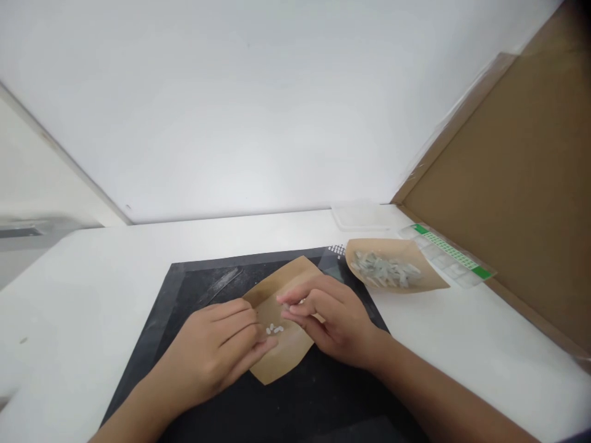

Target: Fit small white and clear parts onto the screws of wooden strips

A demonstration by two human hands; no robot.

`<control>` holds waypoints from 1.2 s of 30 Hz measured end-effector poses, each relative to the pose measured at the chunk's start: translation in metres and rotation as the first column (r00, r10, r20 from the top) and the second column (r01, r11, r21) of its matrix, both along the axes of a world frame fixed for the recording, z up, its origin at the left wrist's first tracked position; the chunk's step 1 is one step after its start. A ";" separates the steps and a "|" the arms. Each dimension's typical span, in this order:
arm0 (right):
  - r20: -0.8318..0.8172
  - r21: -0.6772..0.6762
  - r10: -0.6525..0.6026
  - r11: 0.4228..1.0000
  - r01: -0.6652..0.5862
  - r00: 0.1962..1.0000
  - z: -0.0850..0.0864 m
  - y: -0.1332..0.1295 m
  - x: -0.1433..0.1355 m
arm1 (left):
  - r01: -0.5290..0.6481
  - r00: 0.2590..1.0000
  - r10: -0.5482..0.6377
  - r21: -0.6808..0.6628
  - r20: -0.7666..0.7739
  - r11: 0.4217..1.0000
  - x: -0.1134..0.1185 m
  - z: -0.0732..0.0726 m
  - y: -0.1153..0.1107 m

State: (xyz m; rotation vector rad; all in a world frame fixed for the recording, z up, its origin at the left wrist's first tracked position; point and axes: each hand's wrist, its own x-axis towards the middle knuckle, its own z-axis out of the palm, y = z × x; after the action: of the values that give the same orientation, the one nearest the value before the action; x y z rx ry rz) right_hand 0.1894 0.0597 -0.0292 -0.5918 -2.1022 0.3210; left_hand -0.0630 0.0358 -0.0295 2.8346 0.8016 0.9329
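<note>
Centrally, paper (287,355) bearing bits (274,330) lies inside the edges of the mat (295,403), table (41,344) stretching frame-left; right hand (339,317) pinches a piece (286,306), left hand (221,344) grips unclearly; frame-right, a sheet (429,278) carries strips (383,269).

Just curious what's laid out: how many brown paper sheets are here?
2: one brown sheet on the black mat, the other sheet farther right, under a heap of pale pieces. Any beneath would be hidden.
</note>
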 end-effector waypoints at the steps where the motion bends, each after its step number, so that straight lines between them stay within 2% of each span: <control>1: 0.001 -0.001 0.002 1.000 -0.002 1.000 0.000 0.001 0.000 | 0.002 1.000 -0.002 0.001 -0.003 1.000 0.000 -0.001 0.000; 5: -0.004 0.035 -0.043 0.998 0.043 0.999 0.002 0.004 0.001 | 0.000 1.000 0.000 0.014 0.000 1.000 0.002 -0.002 -0.001; 10: -0.022 -0.002 -0.267 0.964 0.267 0.963 0.003 0.005 0.003 | -0.028 1.000 0.027 0.030 0.014 0.999 0.000 -0.009 0.005; 14: -0.001 -0.021 -0.439 0.898 0.439 0.899 0.002 0.009 0.010 | -0.136 0.990 0.134 0.043 0.033 0.990 -0.004 -0.014 0.012; 16: -0.038 -0.008 -0.472 0.882 0.472 0.881 0.003 0.012 0.012 | -0.219 0.975 0.218 0.040 0.044 0.975 -0.004 -0.015 0.014; 19: -0.105 -0.015 -0.440 0.897 0.441 0.892 0.006 0.014 0.014 | -0.332 0.942 0.332 -0.004 0.041 0.943 -0.004 -0.014 0.015; 23: -0.100 -0.023 -0.364 0.931 0.364 0.926 0.007 0.015 0.016 | -0.430 0.899 0.434 -0.076 0.063 0.900 -0.006 -0.015 0.014; 29: -0.033 0.009 -0.247 0.969 0.248 0.968 0.002 0.014 0.016 | -0.471 0.878 0.477 -0.112 0.032 0.875 -0.009 -0.019 0.015; 36: 0.035 0.053 -0.192 0.980 0.190 0.981 -0.001 0.013 0.016 | -0.562 0.816 0.564 -0.054 0.126 0.825 -0.017 -0.026 0.025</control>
State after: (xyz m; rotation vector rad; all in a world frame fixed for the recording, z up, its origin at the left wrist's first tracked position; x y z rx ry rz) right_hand 0.2053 0.0725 -0.0300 -0.7704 -2.0658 0.1489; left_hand -0.0803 0.0607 -0.0557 2.5043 1.6714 1.1484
